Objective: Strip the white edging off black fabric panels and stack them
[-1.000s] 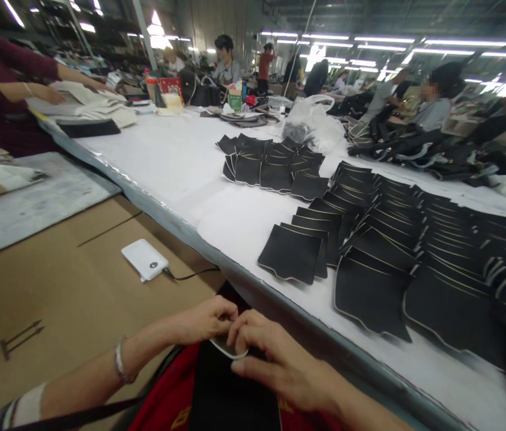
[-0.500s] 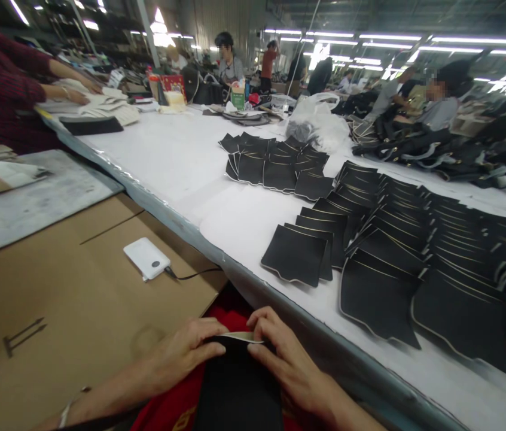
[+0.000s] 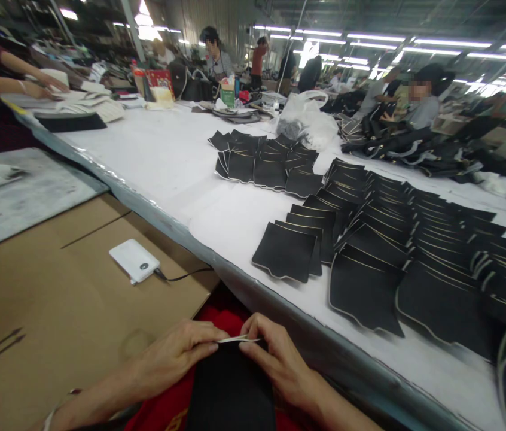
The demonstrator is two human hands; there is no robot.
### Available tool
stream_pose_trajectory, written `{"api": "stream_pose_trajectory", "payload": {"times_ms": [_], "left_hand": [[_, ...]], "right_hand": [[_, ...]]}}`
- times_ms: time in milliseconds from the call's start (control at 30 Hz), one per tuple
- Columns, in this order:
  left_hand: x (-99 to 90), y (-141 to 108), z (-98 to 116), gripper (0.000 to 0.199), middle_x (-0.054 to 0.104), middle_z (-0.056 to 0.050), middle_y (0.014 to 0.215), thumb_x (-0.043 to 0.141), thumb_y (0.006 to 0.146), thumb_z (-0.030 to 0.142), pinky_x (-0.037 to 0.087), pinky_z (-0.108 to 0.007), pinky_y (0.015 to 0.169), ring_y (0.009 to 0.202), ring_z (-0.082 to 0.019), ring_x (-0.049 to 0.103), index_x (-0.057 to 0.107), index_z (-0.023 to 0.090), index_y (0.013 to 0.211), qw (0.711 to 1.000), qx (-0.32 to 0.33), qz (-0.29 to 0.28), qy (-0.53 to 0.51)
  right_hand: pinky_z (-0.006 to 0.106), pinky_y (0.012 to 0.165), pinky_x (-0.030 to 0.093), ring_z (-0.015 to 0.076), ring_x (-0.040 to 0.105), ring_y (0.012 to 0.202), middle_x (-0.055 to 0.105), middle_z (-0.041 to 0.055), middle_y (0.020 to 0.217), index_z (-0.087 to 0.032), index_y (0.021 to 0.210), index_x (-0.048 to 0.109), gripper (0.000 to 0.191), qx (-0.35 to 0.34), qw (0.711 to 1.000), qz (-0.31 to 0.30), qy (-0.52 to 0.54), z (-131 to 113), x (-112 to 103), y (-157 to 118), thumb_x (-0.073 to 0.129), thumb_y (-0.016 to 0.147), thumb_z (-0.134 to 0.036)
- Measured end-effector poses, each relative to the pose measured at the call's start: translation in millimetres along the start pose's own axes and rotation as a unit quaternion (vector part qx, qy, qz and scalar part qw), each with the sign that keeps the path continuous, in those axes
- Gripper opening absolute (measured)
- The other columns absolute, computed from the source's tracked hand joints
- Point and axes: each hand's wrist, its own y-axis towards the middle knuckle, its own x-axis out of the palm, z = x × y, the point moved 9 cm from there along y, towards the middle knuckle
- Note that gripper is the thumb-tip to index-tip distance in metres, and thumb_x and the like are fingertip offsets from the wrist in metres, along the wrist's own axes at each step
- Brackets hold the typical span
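A black panel with a pale edge [image 3: 231, 383] hangs over my lap, its top edge pinched between my two hands. My left hand [image 3: 183, 347] grips the left end of that edge, thumb on the near face and fingers behind. At the right end, my right hand [image 3: 273, 347] pinches the same edge with bent fingers. Between the thumbs the pale layers lie nearly together, with a slim gap towards the right. The lower part of the panel runs out of view. Red cloth [image 3: 219, 314] shows behind and beside it.
Overlapping rows of black panels [image 3: 365, 287] cover the right of the white table [image 3: 154, 161]. A white power bank [image 3: 134, 261] with a cable lies on cardboard [image 3: 55, 287] at left. A plastic bag [image 3: 309, 117] sits farther back. A co-worker's hands [image 3: 42, 87] handle pale pieces.
The gap between the pale layers at the panel's top edge has narrowed as my hands press it together. The view has turned slightly right. The co-worker's hands at upper left have moved.
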Motion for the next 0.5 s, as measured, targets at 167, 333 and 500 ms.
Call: {"api": "stream_pose_trajectory", "payload": {"times_ms": [167,333,500], "left_hand": [[5.7,2,9,0.029,0.072,0.001,0.102,0.045,0.098,0.037,0.041,-0.023,0.089,0.098,-0.019,0.062,0.072,0.028,0.106,1.000,0.006,-0.028,-0.008],[5.1,4,10,0.029,0.065,0.000,0.089,0.043,0.099,0.033,0.039,-0.023,0.083,0.089,-0.016,0.058,0.072,0.028,0.101,0.998,0.008,-0.024,0.064],[9.5,13,8,0.026,0.062,0.000,0.082,0.053,0.093,0.034,0.039,-0.023,0.073,0.078,-0.015,0.057,0.070,0.019,0.082,0.999,0.021,0.010,0.042]], "right_hand": [[0.027,0.069,0.040,0.0150,0.052,0.074,0.058,0.0000,0.080,-0.020,0.077,0.047,0.022,0.014,1.000,0.017,-0.021,3,0,-3,0.059,0.090,-0.033],[0.026,0.067,0.039,0.0139,0.053,0.071,0.057,-0.0033,0.077,-0.022,0.081,0.045,0.018,0.041,0.998,0.047,-0.013,4,-5,-7,0.062,0.084,-0.023],[0.025,0.071,0.040,0.0128,0.052,0.075,0.056,-0.0045,0.081,-0.022,0.095,0.050,0.017,0.025,0.999,0.035,-0.018,-2,-1,-4,0.062,0.084,-0.017]]}}
